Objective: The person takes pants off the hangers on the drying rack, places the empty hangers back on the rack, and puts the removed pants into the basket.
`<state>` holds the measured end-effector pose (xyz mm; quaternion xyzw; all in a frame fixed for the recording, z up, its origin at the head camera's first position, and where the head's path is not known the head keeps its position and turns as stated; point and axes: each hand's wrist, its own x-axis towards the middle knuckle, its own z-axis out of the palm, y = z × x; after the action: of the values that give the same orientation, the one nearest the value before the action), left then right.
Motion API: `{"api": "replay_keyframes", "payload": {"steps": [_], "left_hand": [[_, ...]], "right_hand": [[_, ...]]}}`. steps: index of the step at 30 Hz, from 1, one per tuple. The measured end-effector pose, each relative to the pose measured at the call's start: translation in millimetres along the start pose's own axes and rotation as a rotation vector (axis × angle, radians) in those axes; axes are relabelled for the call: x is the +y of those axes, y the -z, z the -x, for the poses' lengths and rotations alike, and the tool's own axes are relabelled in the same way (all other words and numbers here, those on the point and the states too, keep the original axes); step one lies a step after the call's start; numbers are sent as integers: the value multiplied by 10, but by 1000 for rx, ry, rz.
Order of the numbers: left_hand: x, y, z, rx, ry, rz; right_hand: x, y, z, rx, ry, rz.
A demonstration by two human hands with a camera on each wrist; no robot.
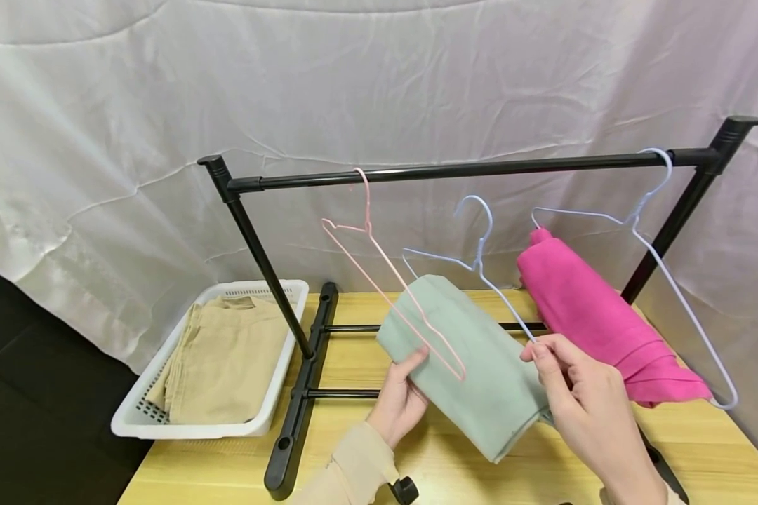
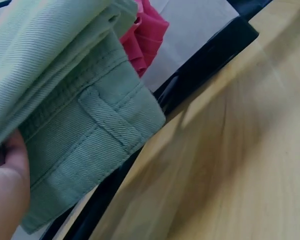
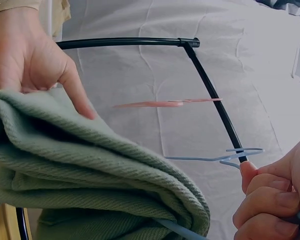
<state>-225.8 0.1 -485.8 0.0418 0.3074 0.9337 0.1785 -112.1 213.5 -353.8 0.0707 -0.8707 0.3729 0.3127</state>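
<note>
Pale green folded trousers (image 1: 474,365) hang over the bar of a light blue wire hanger (image 1: 479,265); a waistband and belt loop (image 2: 110,120) show in the left wrist view. My left hand (image 1: 401,403) grips the trousers at their left side, thumb on top and fingers beneath. With thumb and fingertips, my right hand (image 1: 587,403) pinches the hanger's right arm. The hanger's hook stands free, below and in front of the black rail (image 1: 455,170). An unloaded pink hanger (image 1: 368,210) hangs from the rail and overlaps the trousers in the head view.
At the rail's right end, another blue hanger (image 1: 672,273) carries a magenta garment (image 1: 600,315). A white basket (image 1: 126,425) with folded beige clothes (image 1: 227,358) stands left of the rack's foot (image 1: 290,442). The rack stands on a wooden table (image 1: 196,470) before a pale curtain (image 1: 417,77).
</note>
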Motion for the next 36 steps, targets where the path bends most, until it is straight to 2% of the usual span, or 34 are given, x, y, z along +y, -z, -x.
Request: {"api": "replay_keyframes", "payload": {"steps": [5, 8, 16, 22, 26, 31, 36], "left_hand": [[-35, -16, 37, -3, 43, -42], [-21, -50, 42, 7, 24, -51], [75, -199, 72, 85, -27, -84], [179, -254, 129, 69, -48, -116], [211, -233, 129, 81, -52, -178], [172, -175, 113, 155, -31, -245], [81, -114, 64, 192, -26, -194]], "right_hand": [[-10, -8, -3, 1, 0, 5], [-3, -15, -7, 1, 5, 5], [11, -21, -17, -4, 6, 6], [12, -32, -27, -4, 18, 9], [7, -35, -25, -3, 20, 8], [-17, -33, -12, -4, 12, -3], [-64, -12, 8, -2, 12, -37]]}}
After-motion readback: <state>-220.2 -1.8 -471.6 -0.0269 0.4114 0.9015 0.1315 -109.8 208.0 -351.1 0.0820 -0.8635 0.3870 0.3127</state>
